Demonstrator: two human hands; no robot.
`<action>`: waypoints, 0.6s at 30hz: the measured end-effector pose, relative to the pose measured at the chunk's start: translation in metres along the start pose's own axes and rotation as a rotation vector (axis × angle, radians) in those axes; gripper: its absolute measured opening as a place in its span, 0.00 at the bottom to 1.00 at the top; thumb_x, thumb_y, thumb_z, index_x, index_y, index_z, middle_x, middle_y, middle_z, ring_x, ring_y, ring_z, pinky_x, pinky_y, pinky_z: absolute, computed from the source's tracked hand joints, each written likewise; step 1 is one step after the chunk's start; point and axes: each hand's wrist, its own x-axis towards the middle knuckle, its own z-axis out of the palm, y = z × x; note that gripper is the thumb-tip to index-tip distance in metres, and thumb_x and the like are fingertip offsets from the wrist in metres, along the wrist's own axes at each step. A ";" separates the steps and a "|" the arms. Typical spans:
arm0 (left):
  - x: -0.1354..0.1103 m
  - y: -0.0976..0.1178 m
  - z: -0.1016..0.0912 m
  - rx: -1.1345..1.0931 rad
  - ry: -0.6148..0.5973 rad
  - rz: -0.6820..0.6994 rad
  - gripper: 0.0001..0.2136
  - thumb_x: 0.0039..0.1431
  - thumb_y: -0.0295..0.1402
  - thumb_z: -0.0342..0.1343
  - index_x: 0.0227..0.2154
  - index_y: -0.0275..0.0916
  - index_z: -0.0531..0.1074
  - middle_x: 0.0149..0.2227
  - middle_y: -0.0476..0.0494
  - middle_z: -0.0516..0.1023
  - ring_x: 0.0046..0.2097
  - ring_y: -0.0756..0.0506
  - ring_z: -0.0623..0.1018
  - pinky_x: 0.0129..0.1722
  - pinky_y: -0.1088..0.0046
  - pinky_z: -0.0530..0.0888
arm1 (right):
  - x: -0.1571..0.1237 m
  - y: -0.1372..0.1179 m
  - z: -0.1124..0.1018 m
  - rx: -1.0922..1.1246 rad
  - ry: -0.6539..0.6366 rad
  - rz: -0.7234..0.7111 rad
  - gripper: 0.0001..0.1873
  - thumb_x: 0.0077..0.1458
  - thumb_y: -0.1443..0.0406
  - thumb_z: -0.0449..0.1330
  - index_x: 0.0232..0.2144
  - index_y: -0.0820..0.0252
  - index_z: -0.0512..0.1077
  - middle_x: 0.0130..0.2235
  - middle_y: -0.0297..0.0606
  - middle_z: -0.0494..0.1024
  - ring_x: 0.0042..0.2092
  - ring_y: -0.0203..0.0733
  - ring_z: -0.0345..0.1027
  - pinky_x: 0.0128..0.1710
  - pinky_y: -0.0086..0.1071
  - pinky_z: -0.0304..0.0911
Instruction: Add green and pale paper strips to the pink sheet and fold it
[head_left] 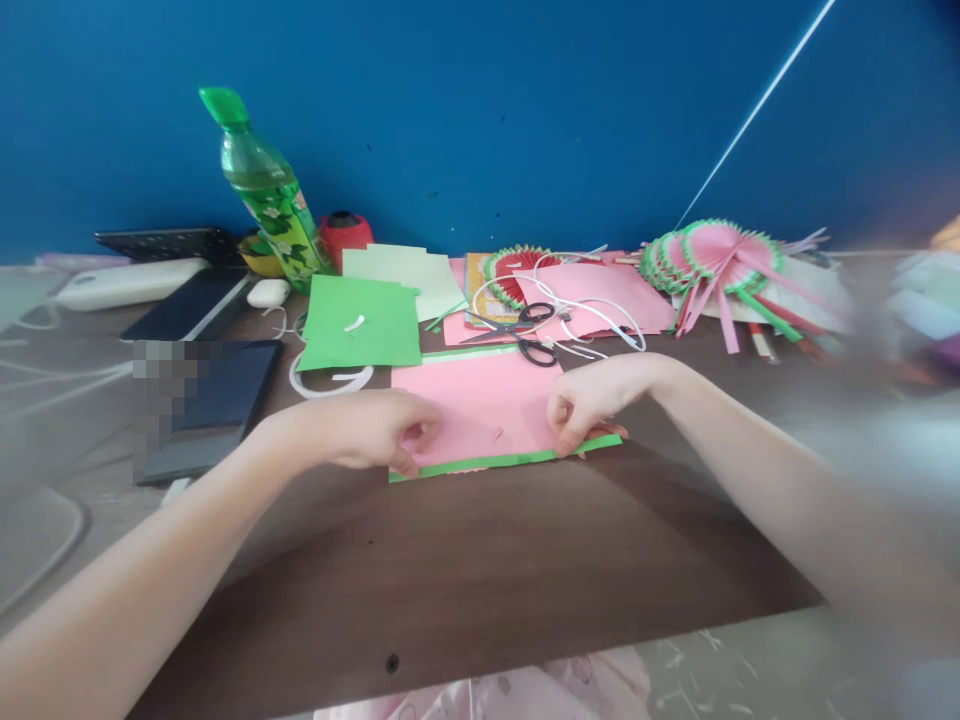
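Observation:
A pink sheet of paper (480,405) lies flat on the brown table. Along its near edge runs a green paper strip (495,461), its right end sticking out past the sheet. My left hand (394,430) pinches the strip at the sheet's near left corner, thumb and forefinger together. Further right, my right hand (589,405) pinches the same strip, with the other fingers curled in. Another green edge with white beside it shows along the sheet's far side. Black-handled scissors (536,335) lie just beyond the sheet, blades pointing left.
Green sheets (364,325) and pale green ones (405,280) lie behind my left hand. A green-capped bottle (266,190) stands near the blue wall. White cord (634,335) loops over pink paper. Pleated paper rosettes (720,255) sit back right; a dark tablet-like slab (217,410) lies left.

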 end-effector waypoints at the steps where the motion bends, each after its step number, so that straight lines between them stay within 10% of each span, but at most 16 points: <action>1: -0.001 0.000 -0.001 0.015 -0.006 -0.033 0.09 0.42 0.35 0.55 0.26 0.38 0.62 0.28 0.49 0.66 0.31 0.48 0.65 0.26 0.75 0.57 | 0.000 0.000 0.000 -0.001 -0.001 -0.002 0.23 0.44 0.48 0.59 0.21 0.66 0.67 0.14 0.27 0.62 0.16 0.28 0.58 0.20 0.24 0.48; 10: -0.009 -0.007 -0.006 0.126 -0.059 -0.193 0.12 0.39 0.37 0.57 0.26 0.39 0.62 0.29 0.47 0.68 0.30 0.47 0.67 0.24 0.74 0.57 | 0.000 -0.001 0.000 -0.001 -0.006 0.003 0.25 0.42 0.46 0.59 0.22 0.66 0.68 0.14 0.28 0.63 0.16 0.28 0.58 0.20 0.25 0.48; 18: -0.008 0.004 -0.012 -0.078 0.002 -0.043 0.06 0.49 0.34 0.48 0.26 0.39 0.66 0.29 0.49 0.69 0.29 0.50 0.67 0.26 0.76 0.60 | 0.000 -0.001 -0.001 -0.016 -0.007 0.002 0.25 0.43 0.46 0.58 0.22 0.66 0.68 0.15 0.28 0.63 0.16 0.29 0.58 0.20 0.25 0.49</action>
